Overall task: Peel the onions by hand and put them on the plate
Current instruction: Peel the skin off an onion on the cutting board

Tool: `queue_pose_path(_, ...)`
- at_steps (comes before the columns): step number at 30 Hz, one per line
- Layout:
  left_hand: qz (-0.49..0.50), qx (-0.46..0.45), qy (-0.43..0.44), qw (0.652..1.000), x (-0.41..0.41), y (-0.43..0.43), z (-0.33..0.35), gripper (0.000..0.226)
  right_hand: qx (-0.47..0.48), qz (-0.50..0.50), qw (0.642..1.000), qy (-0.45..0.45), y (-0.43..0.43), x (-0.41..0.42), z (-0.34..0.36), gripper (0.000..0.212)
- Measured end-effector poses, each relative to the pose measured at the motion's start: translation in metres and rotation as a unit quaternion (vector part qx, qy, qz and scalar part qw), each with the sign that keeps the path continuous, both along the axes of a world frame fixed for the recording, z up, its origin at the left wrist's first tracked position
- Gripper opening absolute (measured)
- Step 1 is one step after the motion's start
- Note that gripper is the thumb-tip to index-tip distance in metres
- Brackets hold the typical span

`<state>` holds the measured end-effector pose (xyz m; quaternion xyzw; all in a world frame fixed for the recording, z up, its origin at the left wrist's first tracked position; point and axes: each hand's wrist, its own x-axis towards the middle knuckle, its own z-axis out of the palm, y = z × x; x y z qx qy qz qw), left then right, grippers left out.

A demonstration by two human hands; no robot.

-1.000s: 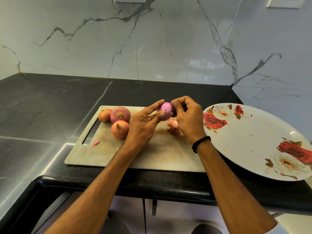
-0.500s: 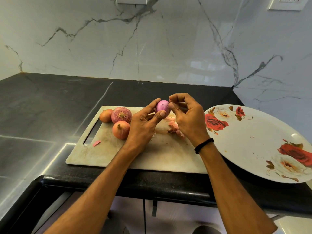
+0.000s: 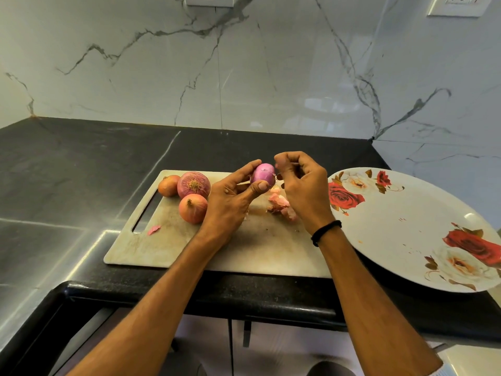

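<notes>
My left hand (image 3: 230, 196) holds a small purple peeled onion (image 3: 262, 173) between thumb and fingers above the cutting board (image 3: 244, 245). My right hand (image 3: 303, 185) is beside it on the right, its fingertips pinched at the onion's end; a bit of skin may be between them, but I cannot tell. Three unpeeled onions lie at the board's far left: a small brown one (image 3: 168, 185), a larger red one (image 3: 193, 185) and an orange one (image 3: 193, 208). The white plate with red roses (image 3: 401, 226) lies to the right with no onions on it.
A heap of pink onion skins (image 3: 280, 203) lies on the board under my right hand, and one scrap (image 3: 154, 229) sits near the board's handle slot. The black counter (image 3: 67, 172) meets a marble wall behind. The counter's front edge is close to me.
Both hands have lifted slightly with the onion. My right fingers have shifted from covering the onion's right side to pinching at its end, so more of the purple onion shows.
</notes>
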<state>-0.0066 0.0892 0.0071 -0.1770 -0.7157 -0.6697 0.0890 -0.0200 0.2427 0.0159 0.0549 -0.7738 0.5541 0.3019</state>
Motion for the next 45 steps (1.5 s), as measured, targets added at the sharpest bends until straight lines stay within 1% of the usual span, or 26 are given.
queue_pose_path(2, -0.006, 0.004, -0.001, 1.000, 0.001, 0.000, -0.001, 0.057, 0.014, 0.029, 0.999, -0.021, -0.002, 0.001, 0.000, 0.034)
queue_pose_path(3, -0.009, 0.005, 0.000, 1.000, 0.000, 0.000, -0.002, 0.055, 0.034, 0.029, 0.999, -0.028, -0.003, 0.000, -0.001, 0.037)
queue_pose_path(5, -0.012, 0.002, 0.000, 1.000, -0.001, -0.001, -0.004, 0.055, 0.050, 0.019, 0.998, -0.027, -0.003, -0.002, -0.003, 0.032)
queue_pose_path(8, -0.012, -0.006, -0.001, 1.000, -0.002, 0.000, -0.005, 0.059, 0.029, -0.005, 0.999, -0.028, 0.001, -0.004, -0.003, 0.023)
queue_pose_path(11, -0.002, -0.002, -0.003, 1.000, -0.004, 0.000, -0.005, 0.058, 0.014, -0.008, 0.999, -0.045, 0.003, -0.003, -0.002, 0.013)
queue_pose_path(15, 0.012, 0.013, -0.010, 1.000, -0.006, -0.002, -0.005, 0.055, -0.035, 0.031, 0.998, -0.045, 0.002, 0.001, 0.001, 0.017)
queue_pose_path(17, 0.015, 0.027, -0.015, 0.999, -0.005, -0.002, -0.005, 0.059, -0.033, 0.052, 0.998, -0.032, 0.000, 0.003, 0.001, 0.021)
queue_pose_path(19, 0.013, 0.045, -0.020, 0.999, -0.005, -0.002, -0.004, 0.060, -0.017, 0.068, 0.997, -0.019, -0.002, 0.004, 0.002, 0.021)
queue_pose_path(23, 0.002, 0.035, -0.015, 0.999, -0.004, -0.001, -0.003, 0.057, 0.012, 0.027, 1.000, 0.009, -0.003, 0.001, -0.002, 0.008)
queue_pose_path(27, -0.004, 0.028, -0.010, 1.000, -0.004, 0.001, -0.003, 0.049, 0.042, -0.012, 0.999, -0.005, -0.003, -0.004, -0.004, 0.007)
queue_pose_path(30, -0.004, 0.048, -0.020, 0.999, -0.005, 0.000, -0.004, 0.043, 0.022, -0.023, 0.999, -0.029, -0.002, -0.003, -0.004, 0.006)
queue_pose_path(33, -0.005, 0.063, -0.031, 0.998, -0.006, 0.000, -0.005, 0.047, -0.017, 0.003, 0.999, -0.043, 0.000, 0.000, -0.002, 0.008)
queue_pose_path(35, -0.007, 0.070, -0.039, 0.997, -0.007, 0.000, -0.006, 0.048, -0.031, 0.032, 0.999, -0.025, 0.000, 0.003, 0.001, 0.016)
queue_pose_path(37, -0.009, 0.083, -0.051, 0.995, -0.007, 0.000, -0.005, 0.050, -0.009, 0.060, 0.998, 0.001, -0.002, 0.004, 0.003, 0.020)
queue_pose_path(40, -0.013, 0.101, -0.068, 0.992, -0.006, 0.001, -0.004, 0.056, 0.015, 0.103, 0.995, 0.010, -0.004, 0.004, 0.002, 0.024)
queue_pose_path(42, -0.013, 0.104, -0.065, 0.992, -0.005, 0.001, -0.003, 0.055, 0.022, 0.106, 0.994, 0.023, -0.006, 0.002, 0.000, 0.025)
queue_pose_path(45, -0.013, 0.098, -0.060, 0.993, -0.005, 0.001, -0.003, 0.055, 0.021, 0.080, 0.995, 0.047, -0.008, 0.001, -0.001, 0.022)
